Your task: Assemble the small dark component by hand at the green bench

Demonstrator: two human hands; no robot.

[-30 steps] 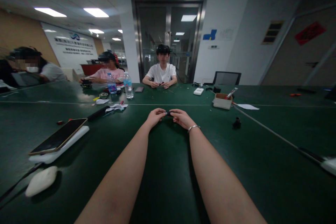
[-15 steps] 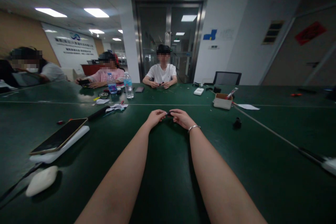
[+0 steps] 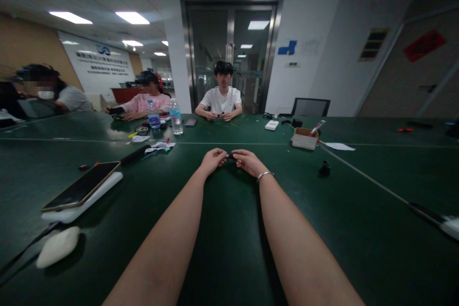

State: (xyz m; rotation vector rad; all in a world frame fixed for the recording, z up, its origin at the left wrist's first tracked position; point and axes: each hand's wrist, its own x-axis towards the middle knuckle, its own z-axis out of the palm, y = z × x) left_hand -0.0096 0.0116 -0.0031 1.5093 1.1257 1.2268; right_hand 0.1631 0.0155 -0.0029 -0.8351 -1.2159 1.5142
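Observation:
Both of my arms reach out over the green table (image 3: pixel 229 229), and the hands come close together at mid-table. A small dark piece (image 3: pixel 231 156) with a lighter end sits between the fingertips; its kind is too small to make out. My right hand (image 3: pixel 248 162), with a silver bracelet (image 3: pixel 265 175) at the wrist, pinches the dark end. My left hand (image 3: pixel 213 161) is closed in a pinch at the lighter end. The fingers hide most of the piece.
To the left lie a phone (image 3: pixel 84 185) on a white box and a pale rounded object (image 3: pixel 58 247). Water bottles (image 3: pixel 176 117) stand farther back. A small open box (image 3: pixel 304 139) and a black object (image 3: pixel 324 168) are on the right. A person (image 3: pixel 221 100) sits opposite.

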